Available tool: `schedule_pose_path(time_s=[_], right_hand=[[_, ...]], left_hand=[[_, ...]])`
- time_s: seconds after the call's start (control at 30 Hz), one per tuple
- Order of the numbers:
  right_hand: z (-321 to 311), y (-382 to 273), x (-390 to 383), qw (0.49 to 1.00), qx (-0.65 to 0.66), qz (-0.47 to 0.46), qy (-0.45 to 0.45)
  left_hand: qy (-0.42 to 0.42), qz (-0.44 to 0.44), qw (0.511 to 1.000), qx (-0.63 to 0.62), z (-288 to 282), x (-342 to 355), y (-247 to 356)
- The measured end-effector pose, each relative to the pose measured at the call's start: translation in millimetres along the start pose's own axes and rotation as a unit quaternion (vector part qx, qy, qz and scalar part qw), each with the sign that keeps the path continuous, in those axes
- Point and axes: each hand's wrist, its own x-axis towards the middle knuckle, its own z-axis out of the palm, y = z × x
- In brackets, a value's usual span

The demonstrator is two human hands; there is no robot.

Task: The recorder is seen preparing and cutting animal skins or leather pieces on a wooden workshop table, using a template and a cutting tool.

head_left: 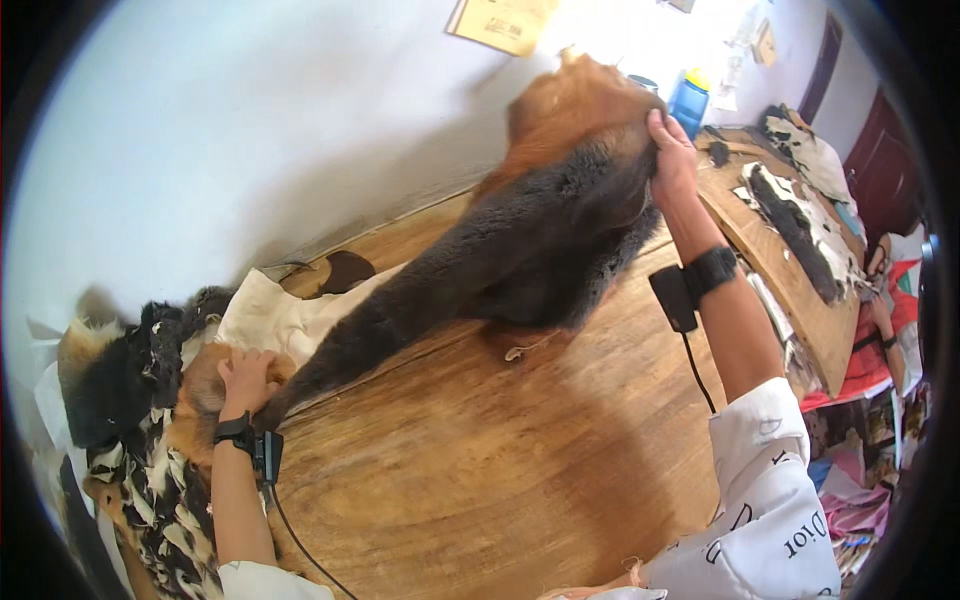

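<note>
A long fur pelt, black with rusty-brown edges, stretches diagonally above the wooden table. My right hand grips its upper right end, thumb over the fur, raised high near the wall. My left hand is low at the other end, fingers curled into brown fur, partly hiding what they hold. A cream pale hide lies under and behind the pelt at the left, with a small dark-brown piece behind it.
Heaped black, white and tan fur scraps crowd the left. Beyond are a blue bottle and a yellow paper on the wall. At right, fur pieces lie on a second board, where another person's arm shows.
</note>
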Motion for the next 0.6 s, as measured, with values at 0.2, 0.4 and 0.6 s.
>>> schedule_pose_path(time_s=[0.2,0.4,0.6], right_hand=[[-95,-66,-29,0.999,0.005,0.002,-0.032],[-187,-95,-106,0.993,-0.094,0.062,0.015],[-322,-108,-179,0.959,-0.219,0.128,0.125]], left_hand=[[0.156,0.108,0.980,-0.055,-38,-39,5],[0.214,0.144,0.965,0.036,-106,-181,43],[0.096,0.168,0.981,-0.005,-57,-288,99]])
